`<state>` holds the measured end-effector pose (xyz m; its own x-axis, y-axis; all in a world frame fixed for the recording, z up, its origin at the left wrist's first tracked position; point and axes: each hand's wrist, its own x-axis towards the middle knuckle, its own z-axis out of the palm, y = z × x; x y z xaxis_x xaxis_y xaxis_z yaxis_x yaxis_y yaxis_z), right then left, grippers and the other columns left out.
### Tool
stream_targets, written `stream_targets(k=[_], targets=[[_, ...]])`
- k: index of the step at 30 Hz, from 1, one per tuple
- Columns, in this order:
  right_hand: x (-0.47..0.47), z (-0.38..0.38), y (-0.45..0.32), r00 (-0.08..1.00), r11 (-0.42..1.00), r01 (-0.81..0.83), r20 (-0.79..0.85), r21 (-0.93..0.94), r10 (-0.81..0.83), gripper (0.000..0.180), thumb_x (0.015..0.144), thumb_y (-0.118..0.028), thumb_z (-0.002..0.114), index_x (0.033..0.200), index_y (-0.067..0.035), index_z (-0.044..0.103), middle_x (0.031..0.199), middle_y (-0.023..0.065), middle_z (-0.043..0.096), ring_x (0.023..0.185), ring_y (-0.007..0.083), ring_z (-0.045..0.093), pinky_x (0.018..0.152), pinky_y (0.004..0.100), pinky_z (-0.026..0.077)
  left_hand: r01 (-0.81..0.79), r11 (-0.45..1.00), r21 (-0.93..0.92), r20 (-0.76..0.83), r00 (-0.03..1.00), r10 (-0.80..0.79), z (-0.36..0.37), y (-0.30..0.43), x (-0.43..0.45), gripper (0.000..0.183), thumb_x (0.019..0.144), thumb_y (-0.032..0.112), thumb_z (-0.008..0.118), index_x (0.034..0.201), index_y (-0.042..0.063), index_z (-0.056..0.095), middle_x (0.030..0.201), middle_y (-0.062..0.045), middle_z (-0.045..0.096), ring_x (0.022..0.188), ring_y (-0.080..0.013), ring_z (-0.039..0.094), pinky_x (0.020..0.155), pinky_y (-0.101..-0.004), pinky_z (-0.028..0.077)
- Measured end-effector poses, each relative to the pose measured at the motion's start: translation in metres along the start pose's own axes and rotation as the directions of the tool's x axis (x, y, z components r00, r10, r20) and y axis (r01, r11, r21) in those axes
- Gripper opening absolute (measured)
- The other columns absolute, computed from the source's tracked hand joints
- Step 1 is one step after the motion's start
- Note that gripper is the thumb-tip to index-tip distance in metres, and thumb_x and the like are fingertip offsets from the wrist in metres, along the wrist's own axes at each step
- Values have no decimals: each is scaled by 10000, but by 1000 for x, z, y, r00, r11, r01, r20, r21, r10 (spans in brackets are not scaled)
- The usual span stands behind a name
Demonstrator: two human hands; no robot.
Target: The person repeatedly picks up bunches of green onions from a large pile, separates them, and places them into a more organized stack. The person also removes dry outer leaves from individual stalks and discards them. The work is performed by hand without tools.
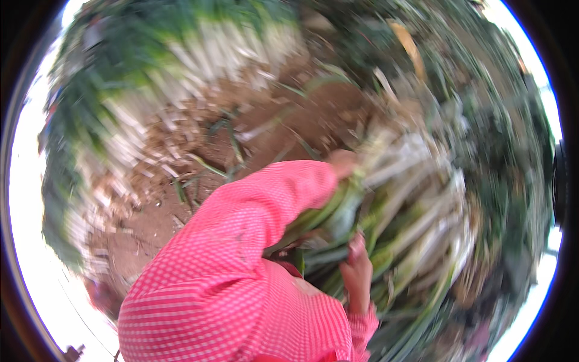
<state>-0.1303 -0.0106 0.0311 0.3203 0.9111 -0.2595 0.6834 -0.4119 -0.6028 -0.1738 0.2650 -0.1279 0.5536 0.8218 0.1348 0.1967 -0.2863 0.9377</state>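
My left hand (344,163), blurred by motion, reaches across in a pink checked sleeve. It is at the near side of a pile of leek-like onions (411,217) and touches or nearly touches their pale stalks; its fingers cannot be made out. My right hand (357,267) is lower down, closed around some green onion leaves (328,255) beside the same pile. Bent green leaves (341,212) lie between the two hands. The pile's white stalks fan out to the right of both hands.
A long curved row of white-stemmed onions (217,50) with green tops lies at the upper left, roots towards me. Loose leaf scraps (210,167) litter the brown soil (289,131). More blurred green leaves (506,181) are heaped along the right.
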Motion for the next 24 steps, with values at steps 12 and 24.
stream_targets(k=[12,24], targets=[[201,8,49,964,966,-256,73,-26,257,356,753,-156,539,1068,-6,607,1007,270,653,1002,432,602,871,479,464,525,815,-246,0,840,-542,50,-101,-46,409,977,349,511,905,-23,667,800,-37,635,709,-128,543,674,-301,444],[286,5,64,911,901,-407,3,-149,412,370,772,-256,579,1041,-8,630,1007,247,665,1006,408,621,893,468,468,399,910,114,204,887,-414,-16,-9,-42,575,888,541,525,1006,1,683,883,-219,673,858,-374,632,824,-400,472]])
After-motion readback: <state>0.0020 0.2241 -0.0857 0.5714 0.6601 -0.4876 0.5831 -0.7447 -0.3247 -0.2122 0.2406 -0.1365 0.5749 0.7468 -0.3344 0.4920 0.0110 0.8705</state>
